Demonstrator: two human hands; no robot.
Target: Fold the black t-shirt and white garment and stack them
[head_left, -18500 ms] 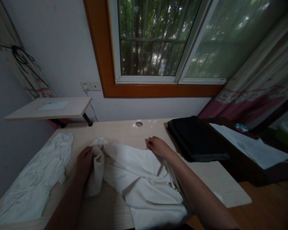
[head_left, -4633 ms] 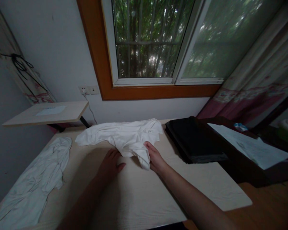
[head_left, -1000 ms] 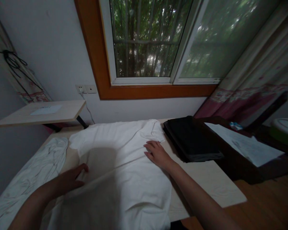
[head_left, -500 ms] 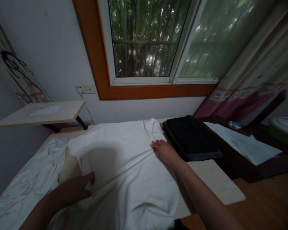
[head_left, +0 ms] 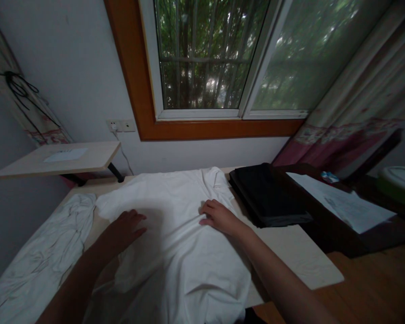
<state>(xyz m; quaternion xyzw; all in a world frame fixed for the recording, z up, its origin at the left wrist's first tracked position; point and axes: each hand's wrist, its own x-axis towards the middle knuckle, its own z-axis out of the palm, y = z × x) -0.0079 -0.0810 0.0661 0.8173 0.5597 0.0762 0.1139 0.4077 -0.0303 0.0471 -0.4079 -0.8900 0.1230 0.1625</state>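
A white garment, seemingly a T-shirt (head_left: 202, 261), lies spread over the pale table, wrinkled toward the near side. My left hand (head_left: 126, 229) is over its left part, thumb and fingers apart; whether it touches the cloth I cannot tell. On the right part rests my right hand (head_left: 221, 218), fingers slightly bent and the thumb apart from them. A soft crease runs down and left from its fingertips. The near end of the garment falls toward the bottom edge of the view.
Crumpled white cloth (head_left: 43, 252) lies along the left. A stack of folded black cloth (head_left: 270, 193) sits at the right, beside a dark surface with a paper sheet (head_left: 340, 202). A raised wooden shelf (head_left: 97, 155) stands at the back left, below a wall socket (head_left: 121, 126).
My left hand has moved up and forward over the garment. My right hand has shifted slightly left and its fingers have spread; the taut crease from it has slackened.
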